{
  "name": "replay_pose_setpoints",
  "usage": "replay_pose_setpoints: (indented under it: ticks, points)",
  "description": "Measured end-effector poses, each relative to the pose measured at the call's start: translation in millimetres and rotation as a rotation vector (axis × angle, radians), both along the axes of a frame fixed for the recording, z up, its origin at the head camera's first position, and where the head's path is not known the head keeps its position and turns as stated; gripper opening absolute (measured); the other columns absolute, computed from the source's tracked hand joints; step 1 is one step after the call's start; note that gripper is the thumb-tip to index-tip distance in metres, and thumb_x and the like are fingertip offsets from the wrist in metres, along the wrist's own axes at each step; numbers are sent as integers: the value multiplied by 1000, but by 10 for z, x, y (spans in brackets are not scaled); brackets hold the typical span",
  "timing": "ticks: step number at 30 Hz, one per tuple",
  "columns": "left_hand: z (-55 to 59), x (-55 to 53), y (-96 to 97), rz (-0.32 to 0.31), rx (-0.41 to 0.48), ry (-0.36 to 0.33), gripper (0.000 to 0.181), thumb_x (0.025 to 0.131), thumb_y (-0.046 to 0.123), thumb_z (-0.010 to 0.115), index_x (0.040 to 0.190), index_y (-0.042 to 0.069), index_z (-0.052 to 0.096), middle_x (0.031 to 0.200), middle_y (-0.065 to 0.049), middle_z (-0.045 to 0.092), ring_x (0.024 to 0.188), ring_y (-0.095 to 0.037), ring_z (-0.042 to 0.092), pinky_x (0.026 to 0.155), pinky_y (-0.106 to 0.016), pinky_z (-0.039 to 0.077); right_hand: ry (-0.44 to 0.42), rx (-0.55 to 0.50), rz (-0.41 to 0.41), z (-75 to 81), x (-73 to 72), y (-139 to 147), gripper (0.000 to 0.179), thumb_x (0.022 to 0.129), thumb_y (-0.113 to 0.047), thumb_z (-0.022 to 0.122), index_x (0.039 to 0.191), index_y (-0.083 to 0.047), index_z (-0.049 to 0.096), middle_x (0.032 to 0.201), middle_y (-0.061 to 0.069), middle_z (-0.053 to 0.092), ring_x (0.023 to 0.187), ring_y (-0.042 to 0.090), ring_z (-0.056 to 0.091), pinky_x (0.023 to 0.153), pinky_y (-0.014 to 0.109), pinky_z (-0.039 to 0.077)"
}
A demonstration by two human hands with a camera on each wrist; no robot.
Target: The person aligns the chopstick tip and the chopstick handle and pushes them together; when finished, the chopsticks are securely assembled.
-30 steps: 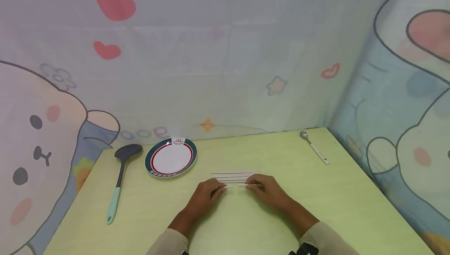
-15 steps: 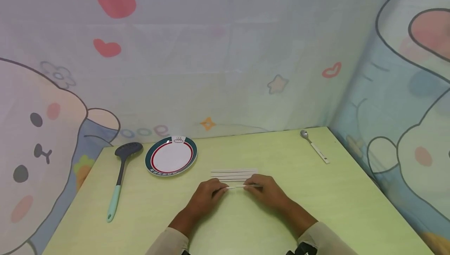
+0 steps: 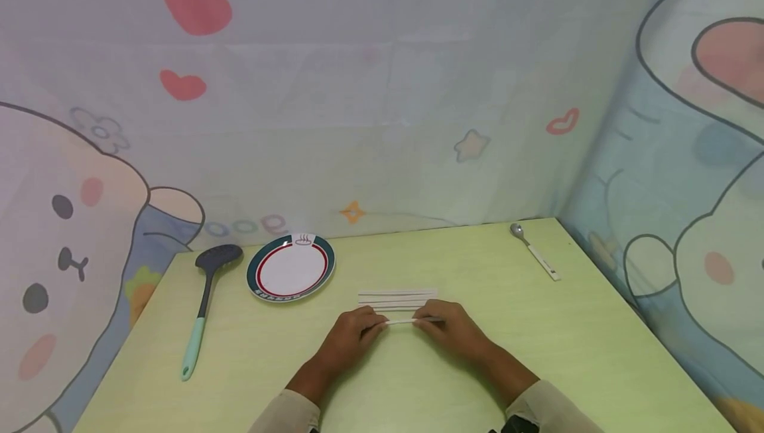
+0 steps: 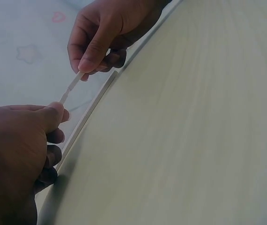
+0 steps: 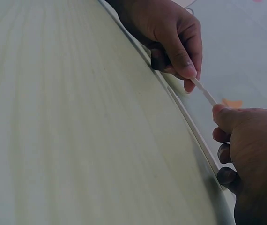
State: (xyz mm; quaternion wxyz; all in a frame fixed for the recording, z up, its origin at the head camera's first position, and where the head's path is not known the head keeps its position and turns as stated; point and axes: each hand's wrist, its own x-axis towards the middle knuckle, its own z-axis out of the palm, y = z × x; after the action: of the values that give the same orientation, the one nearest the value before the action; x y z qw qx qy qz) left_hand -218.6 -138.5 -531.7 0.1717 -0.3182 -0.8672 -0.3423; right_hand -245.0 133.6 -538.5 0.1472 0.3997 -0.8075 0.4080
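A thin white stick (image 3: 400,321) spans the gap between my two hands, just above the table. My left hand (image 3: 352,335) pinches one end between thumb and fingertips. The other end is pinched by my right hand (image 3: 451,327), where a darker part of it shows beside the fingers. In the left wrist view the stick (image 4: 68,90) has a narrower step midway, like two pieces meeting; whether they are locked cannot be told. Right behind the hands, several similar pale sticks (image 3: 396,300) lie parallel on the table, partly covered by the fingers.
On the left lie a slotted turner (image 3: 205,300) with a mint handle and a round plate (image 3: 290,267) with a dark green rim. A spoon (image 3: 535,252) with a white handle rests at the back right. Printed cloth (image 3: 382,121) hangs behind the table (image 3: 597,353).
One second ago a gap separated two white ends between the hands. Now the ends meet in one line, and the right hand has come slightly nearer the left.
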Motion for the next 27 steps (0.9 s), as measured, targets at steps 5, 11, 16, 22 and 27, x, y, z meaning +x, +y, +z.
replay_pose_setpoints:
  ticks: [5,11,16,22,27]
  points:
    - [-19,7,-6,-3,-7,31,10,100,7,77,105,6,85,86,-3,73,76,-6,62,71,-23,55,5,-12,14,-11,0,-7,8,101,-10,77,108,-13,81,98,1,77,89,3,69,81,27,60]
    - [1,20,24,-2,-7,47,9,99,7,77,104,6,85,87,-4,75,78,-9,67,73,-25,57,-29,-4,4,44,45,-38,6,100,-8,78,104,-12,80,96,-1,77,88,2,68,80,26,60]
    - [39,44,86,14,-1,63,8,97,5,78,102,5,84,88,-4,76,78,-12,69,73,-25,58,-39,-20,2,84,73,-64,6,98,-5,79,100,-11,79,93,0,76,87,4,69,79,26,61]
    - [82,87,150,53,22,132,4,94,5,80,94,5,84,82,-3,73,71,-8,64,67,-21,53,-91,-24,-17,101,84,-103,7,98,-4,79,97,-11,77,91,2,75,86,2,66,78,25,59]
    - [90,106,164,66,18,117,4,95,5,80,95,6,84,84,-3,74,73,-9,66,68,-24,55,-120,-5,-28,119,100,-106,5,98,-7,79,99,-11,78,94,2,77,88,4,67,80,26,58]
